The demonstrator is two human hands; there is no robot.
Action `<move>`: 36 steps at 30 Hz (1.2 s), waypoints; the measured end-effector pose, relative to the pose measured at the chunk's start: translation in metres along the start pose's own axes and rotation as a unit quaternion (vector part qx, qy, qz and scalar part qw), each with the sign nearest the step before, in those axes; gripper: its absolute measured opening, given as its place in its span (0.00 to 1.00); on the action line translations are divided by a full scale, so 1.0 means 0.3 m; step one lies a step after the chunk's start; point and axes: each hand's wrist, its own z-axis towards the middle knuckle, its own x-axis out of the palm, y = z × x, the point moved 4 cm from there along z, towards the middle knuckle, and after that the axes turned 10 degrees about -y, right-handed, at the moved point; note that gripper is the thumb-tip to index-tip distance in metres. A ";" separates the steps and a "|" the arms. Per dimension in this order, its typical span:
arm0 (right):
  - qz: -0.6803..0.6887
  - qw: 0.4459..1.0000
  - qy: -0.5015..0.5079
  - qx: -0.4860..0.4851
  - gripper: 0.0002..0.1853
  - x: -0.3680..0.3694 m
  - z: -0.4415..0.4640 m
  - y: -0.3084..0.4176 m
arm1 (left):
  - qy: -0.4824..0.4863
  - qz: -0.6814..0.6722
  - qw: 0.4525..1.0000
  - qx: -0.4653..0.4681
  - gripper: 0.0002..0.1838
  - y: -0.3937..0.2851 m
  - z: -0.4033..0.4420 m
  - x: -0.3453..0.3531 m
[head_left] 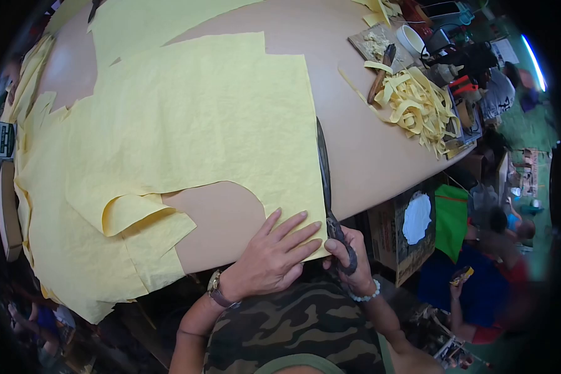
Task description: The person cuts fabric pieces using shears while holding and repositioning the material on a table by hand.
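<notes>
A large sheet of yellow fabric (199, 124) lies over the table, with a curved cut-out near the front and a folded-back flap (137, 212) to the left of it. Palm down, my left hand (271, 258) rests on the sheet's front right corner, fingers spread. My right hand (358, 265) is closed around the dark handles of a pair of large scissors (323, 165). Their long blades point away from me along the fabric's right edge. Whether the fabric lies between the blades is hard to see.
On the tan table (380, 168), a heap of yellow fabric strips (417, 106) lies at the right, near a white bowl (410, 40) and a wooden-handled tool (380, 78). A green cloth (450, 215) hangs beyond the table's right edge. Another person (486, 293) is at the right.
</notes>
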 end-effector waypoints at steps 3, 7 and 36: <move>0.019 1.000 -0.016 -0.009 0.16 0.013 0.006 0.009 | 0.001 -0.007 1.000 0.009 0.24 0.001 -0.004 0.000; 0.017 0.999 -0.011 -0.027 0.17 0.008 0.020 -0.004 | 0.002 -0.022 0.999 0.024 0.24 0.003 -0.011 0.002; -0.021 0.998 -0.045 0.045 0.14 0.005 -0.005 0.020 | 0.009 -0.050 0.998 0.028 0.23 0.012 -0.017 0.003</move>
